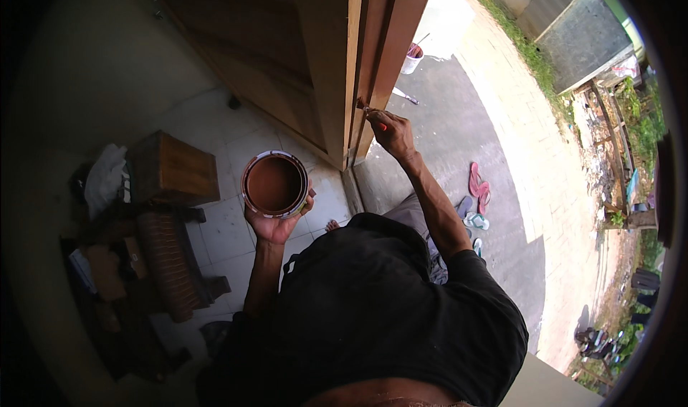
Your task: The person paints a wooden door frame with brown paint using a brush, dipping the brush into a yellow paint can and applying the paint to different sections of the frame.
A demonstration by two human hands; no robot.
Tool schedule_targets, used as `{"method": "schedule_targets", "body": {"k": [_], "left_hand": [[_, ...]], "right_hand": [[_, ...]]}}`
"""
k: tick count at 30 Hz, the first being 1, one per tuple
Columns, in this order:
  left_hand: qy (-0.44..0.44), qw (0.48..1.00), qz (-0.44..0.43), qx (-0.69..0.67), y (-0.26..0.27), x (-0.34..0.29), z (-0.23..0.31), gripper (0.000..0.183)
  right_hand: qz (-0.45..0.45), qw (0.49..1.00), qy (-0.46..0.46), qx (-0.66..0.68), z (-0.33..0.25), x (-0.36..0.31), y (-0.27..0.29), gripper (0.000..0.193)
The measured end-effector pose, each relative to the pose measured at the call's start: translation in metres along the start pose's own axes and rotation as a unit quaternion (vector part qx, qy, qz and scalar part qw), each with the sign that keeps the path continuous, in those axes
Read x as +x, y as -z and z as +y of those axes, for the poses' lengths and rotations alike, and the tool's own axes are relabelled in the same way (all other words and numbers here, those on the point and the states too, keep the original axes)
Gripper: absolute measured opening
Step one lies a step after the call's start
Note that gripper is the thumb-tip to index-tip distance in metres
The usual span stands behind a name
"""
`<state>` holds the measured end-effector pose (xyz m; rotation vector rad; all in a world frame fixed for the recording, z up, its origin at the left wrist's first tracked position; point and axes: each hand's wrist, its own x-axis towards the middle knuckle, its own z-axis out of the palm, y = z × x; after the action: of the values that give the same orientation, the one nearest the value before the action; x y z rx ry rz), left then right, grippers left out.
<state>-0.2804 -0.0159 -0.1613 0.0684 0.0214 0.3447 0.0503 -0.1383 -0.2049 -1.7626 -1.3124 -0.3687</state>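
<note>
In my left hand [276,226] is a round can of reddish-brown paint [273,184], its open top facing up and its rim smeared. The fingers wrap round its side and underneath. My right hand [393,134] grips a paintbrush [367,110] with an orange part on its handle. The dark bristles touch the wooden door frame [382,55], which has a reddish-brown coat. Just left of the frame stands a wooden door [315,63] in a lighter brown, swung inward.
Outside on the concrete lie pink flip-flops [479,187], other sandals [476,221] and a scraper-like tool [405,96]. A white paint-stained bucket [412,61] stands beyond. Indoors, a wooden cabinet [175,169] and a brown cushioned chair [170,263] stand on white floor tiles [233,228].
</note>
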Motion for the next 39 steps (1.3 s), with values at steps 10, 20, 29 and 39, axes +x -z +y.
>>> {"method": "schedule_targets", "body": {"k": [10,20,29,39], "left_hand": [[0.008,1.0,-0.011,-0.02,-0.001,0.004,-0.004,0.091],[-0.003,0.999,0.028,0.027,0.037,0.019,-0.006,0.086],[0.018,0.999,0.013,0.023,0.024,0.035,-0.014,0.086],[0.02,0.999,-0.018,0.017,0.011,0.033,-0.02,0.067]], "right_hand": [[0.195,0.965,0.177,-0.014,-0.088,0.118,0.1,0.026],[-0.096,0.957,-0.042,0.272,-0.205,0.097,0.118,0.014],[-0.191,0.96,-0.028,0.202,-0.207,0.091,0.1,0.017],[-0.123,0.961,-0.086,0.23,-0.213,0.091,0.108,0.017]]}}
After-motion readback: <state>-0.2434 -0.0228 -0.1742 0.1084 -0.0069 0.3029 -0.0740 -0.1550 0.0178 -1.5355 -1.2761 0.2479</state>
